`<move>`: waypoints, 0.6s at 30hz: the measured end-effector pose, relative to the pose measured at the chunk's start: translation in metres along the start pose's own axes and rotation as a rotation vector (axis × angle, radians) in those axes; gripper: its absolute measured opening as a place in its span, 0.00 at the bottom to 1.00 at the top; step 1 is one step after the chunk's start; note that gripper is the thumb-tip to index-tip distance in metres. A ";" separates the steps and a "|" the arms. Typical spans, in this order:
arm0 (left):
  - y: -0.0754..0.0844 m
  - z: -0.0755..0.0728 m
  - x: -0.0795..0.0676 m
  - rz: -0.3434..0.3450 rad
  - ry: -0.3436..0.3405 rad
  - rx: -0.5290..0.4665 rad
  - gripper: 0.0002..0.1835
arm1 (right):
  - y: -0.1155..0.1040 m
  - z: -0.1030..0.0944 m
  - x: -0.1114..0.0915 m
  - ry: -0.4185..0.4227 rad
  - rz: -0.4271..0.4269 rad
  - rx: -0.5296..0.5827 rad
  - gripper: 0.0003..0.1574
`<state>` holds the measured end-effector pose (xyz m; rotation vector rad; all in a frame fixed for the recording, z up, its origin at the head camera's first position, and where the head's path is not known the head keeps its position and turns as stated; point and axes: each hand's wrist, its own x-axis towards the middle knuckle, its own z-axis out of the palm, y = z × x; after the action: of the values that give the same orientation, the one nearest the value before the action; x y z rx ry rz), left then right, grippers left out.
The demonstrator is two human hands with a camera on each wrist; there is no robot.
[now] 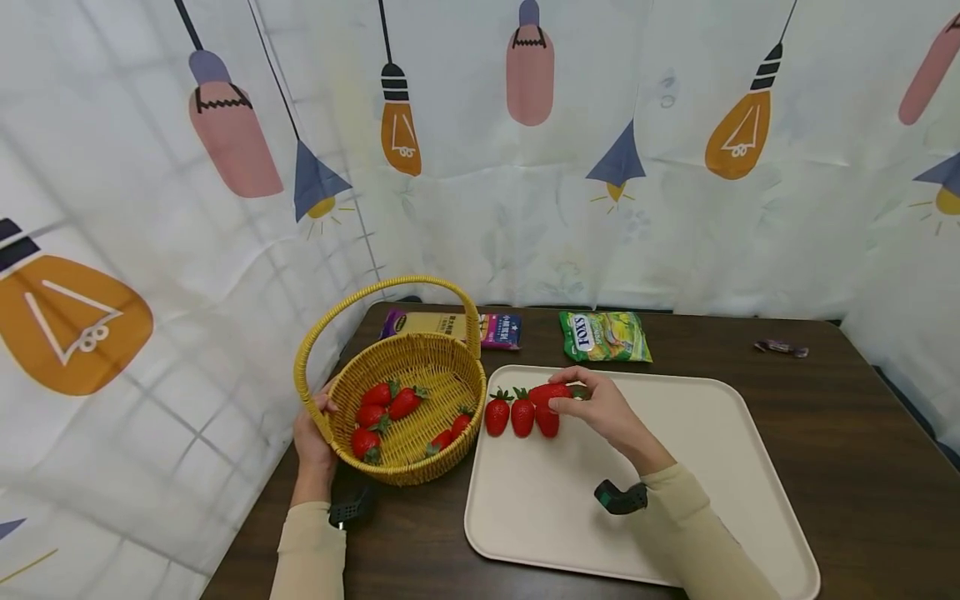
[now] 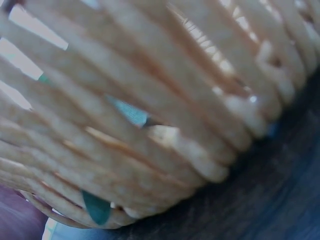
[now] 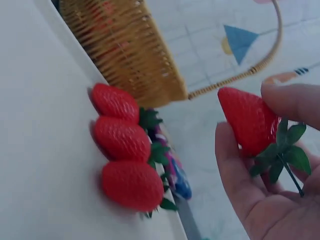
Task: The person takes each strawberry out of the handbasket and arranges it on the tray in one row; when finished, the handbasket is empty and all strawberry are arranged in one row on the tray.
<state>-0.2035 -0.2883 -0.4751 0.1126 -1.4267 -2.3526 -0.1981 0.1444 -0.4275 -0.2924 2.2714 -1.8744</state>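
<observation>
My left hand (image 1: 313, 440) grips the left side of a yellow wicker basket (image 1: 427, 477), fingers at the rim near the base of its tall handle. Several red strawberries with green leaves lie inside, most in a cluster (image 1: 372, 417) at the left. The basket's weave (image 2: 150, 100) fills the left wrist view. Over the beige tray (image 1: 570, 517), my right hand (image 1: 611, 414) pinches a strawberry (image 3: 250, 120) between thumb and fingers, its leaves towards the palm. Below it, three strawberries (image 3: 122, 140) lie in a row along the tray's left edge, leaves pointing away from me.
Behind the basket lies a purple and gold snack packet (image 1: 431, 323). A green FOX'S candy bag (image 1: 604, 336) rests beyond the tray, and a small dark wrapped sweet (image 1: 782, 348) at the far right. A patterned curtain (image 1: 480, 208) hangs behind the dark wooden table (image 1: 840, 467).
</observation>
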 end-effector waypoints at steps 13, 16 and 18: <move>0.000 0.002 -0.001 -0.007 -0.006 -0.018 0.20 | 0.016 -0.049 -0.006 0.168 0.026 -0.006 0.27; 0.000 0.001 -0.001 -0.008 -0.010 -0.024 0.20 | 0.016 -0.053 -0.006 0.170 0.038 -0.018 0.28; 0.000 0.002 -0.001 -0.009 -0.010 -0.026 0.20 | 0.017 -0.054 -0.006 0.173 0.047 -0.040 0.28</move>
<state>-0.2028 -0.2866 -0.4743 0.1003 -1.4028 -2.3817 -0.2071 0.2006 -0.4337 -0.0833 2.4053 -1.9003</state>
